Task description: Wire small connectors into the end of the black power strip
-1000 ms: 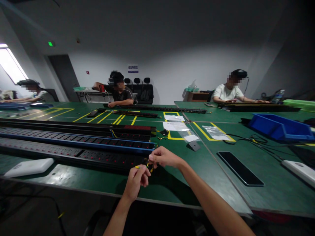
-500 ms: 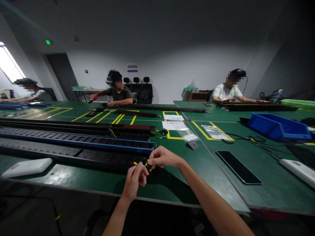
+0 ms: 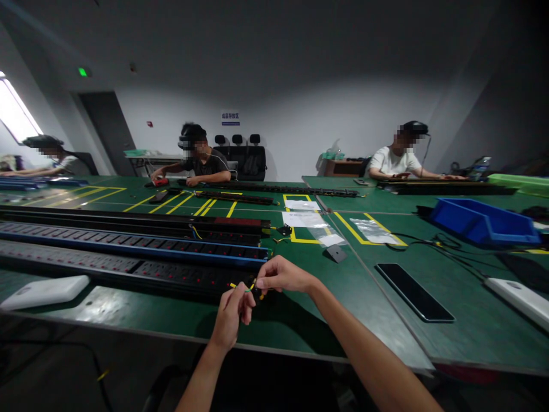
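Note:
My left hand (image 3: 231, 315) pinches a short yellow-green wire (image 3: 251, 288), one yellow end of which pokes out past its thumb. At the wire's other end the fingers of my right hand (image 3: 283, 274) are closed, the fingertips meeting over a small dark part that I cannot make out. Both hands work at the right end of a long black power strip (image 3: 171, 278) with red-marked sockets. Behind it lies a second strip with a blue edge (image 3: 193, 250). My fingers partly hide the near strip's end.
A white power bank (image 3: 47, 292) lies at left. To the right are a phone (image 3: 414, 292), black cables, another white power bank (image 3: 518, 297) and a blue bin (image 3: 484, 223). A small dark bracket (image 3: 335, 254) and papers lie ahead. Three people sit across the green table (image 3: 369, 320).
My hands stay nearly in place, with the left turning slightly at the wire. Across the table, a co-worker's hand with a red tool has moved lower, onto the tabletop.

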Available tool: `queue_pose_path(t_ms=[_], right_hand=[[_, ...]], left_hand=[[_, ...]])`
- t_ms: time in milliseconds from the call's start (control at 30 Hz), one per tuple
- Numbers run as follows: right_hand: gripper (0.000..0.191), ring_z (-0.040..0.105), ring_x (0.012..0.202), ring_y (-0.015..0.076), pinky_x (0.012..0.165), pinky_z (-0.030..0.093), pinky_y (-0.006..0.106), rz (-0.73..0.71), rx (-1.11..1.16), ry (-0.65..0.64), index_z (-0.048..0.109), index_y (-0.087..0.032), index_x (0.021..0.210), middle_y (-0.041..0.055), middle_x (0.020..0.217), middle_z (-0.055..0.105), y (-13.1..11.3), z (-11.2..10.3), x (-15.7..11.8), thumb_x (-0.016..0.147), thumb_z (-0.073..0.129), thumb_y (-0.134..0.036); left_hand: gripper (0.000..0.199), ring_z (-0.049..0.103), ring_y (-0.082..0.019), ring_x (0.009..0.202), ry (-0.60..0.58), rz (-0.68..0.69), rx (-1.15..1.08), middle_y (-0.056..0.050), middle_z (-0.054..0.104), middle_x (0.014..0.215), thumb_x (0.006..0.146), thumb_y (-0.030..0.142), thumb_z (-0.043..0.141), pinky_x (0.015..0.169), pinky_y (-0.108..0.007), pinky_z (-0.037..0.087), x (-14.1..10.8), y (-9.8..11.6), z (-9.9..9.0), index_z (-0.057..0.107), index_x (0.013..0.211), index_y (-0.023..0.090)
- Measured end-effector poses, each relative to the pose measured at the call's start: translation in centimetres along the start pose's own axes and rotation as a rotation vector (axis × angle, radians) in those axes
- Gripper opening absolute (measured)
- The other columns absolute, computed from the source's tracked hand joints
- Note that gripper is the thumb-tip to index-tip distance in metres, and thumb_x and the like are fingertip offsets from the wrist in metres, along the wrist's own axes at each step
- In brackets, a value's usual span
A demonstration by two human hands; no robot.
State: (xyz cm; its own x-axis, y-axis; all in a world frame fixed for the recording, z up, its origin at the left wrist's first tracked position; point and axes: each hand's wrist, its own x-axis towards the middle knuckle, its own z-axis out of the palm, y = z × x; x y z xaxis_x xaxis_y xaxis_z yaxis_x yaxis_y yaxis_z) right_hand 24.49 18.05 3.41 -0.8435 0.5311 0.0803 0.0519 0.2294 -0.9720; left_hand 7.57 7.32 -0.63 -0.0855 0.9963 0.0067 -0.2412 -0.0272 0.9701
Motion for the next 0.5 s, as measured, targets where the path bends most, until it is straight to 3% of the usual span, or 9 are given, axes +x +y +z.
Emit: queue_pose_path(t_ms=[500], right_hand=[[0.045,0.049,0.048,0.0065,0.043,0.035,0.018,-0.001,0.011,0.040,0.072,-0.012,0.082,0.0022,0.066,0.068,0.06,0.05,0.12,0.076,0.075,-0.056]], left_hand=[[0.051,0.041,-0.006,0.039,-0.036,0.015,0.039,0.002,0.049,0.047,0.084,0.060,0.058,0.043,-0.020,0.026,0.05,-0.37,-0.19,0.059,0.063,0.014]])
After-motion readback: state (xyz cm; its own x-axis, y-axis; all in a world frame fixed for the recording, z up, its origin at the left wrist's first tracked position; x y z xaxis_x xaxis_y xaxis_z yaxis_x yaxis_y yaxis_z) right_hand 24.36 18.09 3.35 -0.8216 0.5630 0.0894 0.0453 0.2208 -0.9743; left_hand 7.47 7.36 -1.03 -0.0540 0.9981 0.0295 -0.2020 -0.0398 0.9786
